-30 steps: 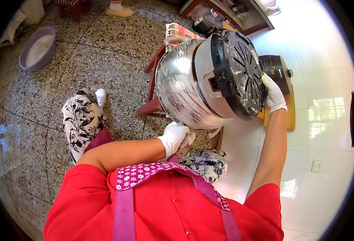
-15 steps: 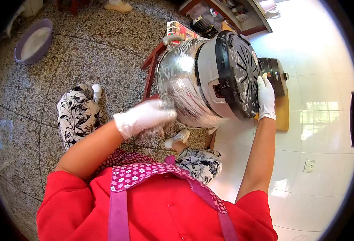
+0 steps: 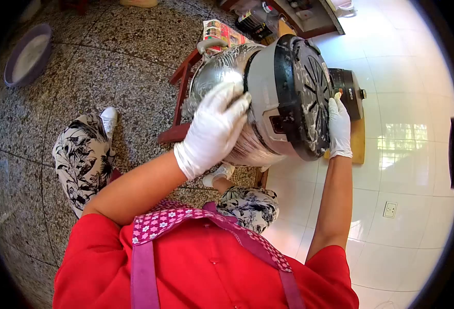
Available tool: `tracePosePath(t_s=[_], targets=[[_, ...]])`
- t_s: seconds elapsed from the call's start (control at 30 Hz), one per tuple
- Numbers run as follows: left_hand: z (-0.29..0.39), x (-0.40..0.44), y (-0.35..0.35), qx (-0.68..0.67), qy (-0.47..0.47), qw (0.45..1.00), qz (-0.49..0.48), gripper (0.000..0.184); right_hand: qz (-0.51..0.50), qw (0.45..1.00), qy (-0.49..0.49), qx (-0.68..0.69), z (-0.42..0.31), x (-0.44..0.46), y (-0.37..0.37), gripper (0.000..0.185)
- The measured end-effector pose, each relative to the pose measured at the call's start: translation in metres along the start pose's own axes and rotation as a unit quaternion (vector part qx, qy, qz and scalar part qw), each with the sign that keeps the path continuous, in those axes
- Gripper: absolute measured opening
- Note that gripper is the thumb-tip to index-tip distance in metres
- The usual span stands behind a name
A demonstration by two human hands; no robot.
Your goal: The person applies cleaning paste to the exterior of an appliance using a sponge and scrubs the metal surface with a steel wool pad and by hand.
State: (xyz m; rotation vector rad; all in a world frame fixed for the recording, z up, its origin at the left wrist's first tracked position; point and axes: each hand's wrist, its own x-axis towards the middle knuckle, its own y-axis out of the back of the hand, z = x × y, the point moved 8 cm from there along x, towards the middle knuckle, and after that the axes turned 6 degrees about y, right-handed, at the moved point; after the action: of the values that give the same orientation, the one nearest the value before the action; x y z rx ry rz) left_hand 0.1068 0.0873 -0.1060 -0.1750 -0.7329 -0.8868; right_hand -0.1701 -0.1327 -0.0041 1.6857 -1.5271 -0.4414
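Observation:
A large electric cooker point(image 3: 262, 85) lies on its side, with a shiny metal body, a grey band and a black slotted base point(image 3: 307, 95) facing right. White suds streak the metal and the base. My left hand point(image 3: 214, 121), in a white glove, presses on the metal body beside the grey band, its fingers bent close together. What sits under that palm is hidden. Against the rim of the black base rests my gloved right hand point(image 3: 339, 126), its fingers stretched out and lying flat.
Red wooden stool legs point(image 3: 181, 103) stand beneath the cooker. Behind it are a printed paper point(image 3: 226, 35), a dark bottle point(image 3: 255, 21) and a second, smaller cooker point(image 3: 348, 92) on a yellow board point(image 3: 359, 141). A purple basin point(image 3: 29, 54) stands on the speckled floor.
My left hand has moved up and right, from below the cooker's side onto its metal body near the grey band. My right hand stays at the base. The view has shifted slightly.

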Motion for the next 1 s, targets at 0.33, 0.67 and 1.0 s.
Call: tracePosePath(t_s=[0.33, 0.67, 1.0], targets=[[-0.060, 0.071, -0.022, -0.049, 0.065, 0.995, -0.048, 0.031, -0.024, 0.999, -0.006, -0.032, 0.017, 0.015, 0.002, 0.060], [-0.030, 0.056, -0.013, -0.010, 0.014, 0.998, -0.053, 0.020, -0.027, 0.999, 0.001, -0.023, 0.010, 0.006, 0.000, 0.057], [-0.041, 0.071, -0.023, 0.024, -0.040, 0.991, -0.123, 0.022, -0.004, 0.999, 0.024, -0.035, -0.003, -0.001, -0.001, 0.051]])
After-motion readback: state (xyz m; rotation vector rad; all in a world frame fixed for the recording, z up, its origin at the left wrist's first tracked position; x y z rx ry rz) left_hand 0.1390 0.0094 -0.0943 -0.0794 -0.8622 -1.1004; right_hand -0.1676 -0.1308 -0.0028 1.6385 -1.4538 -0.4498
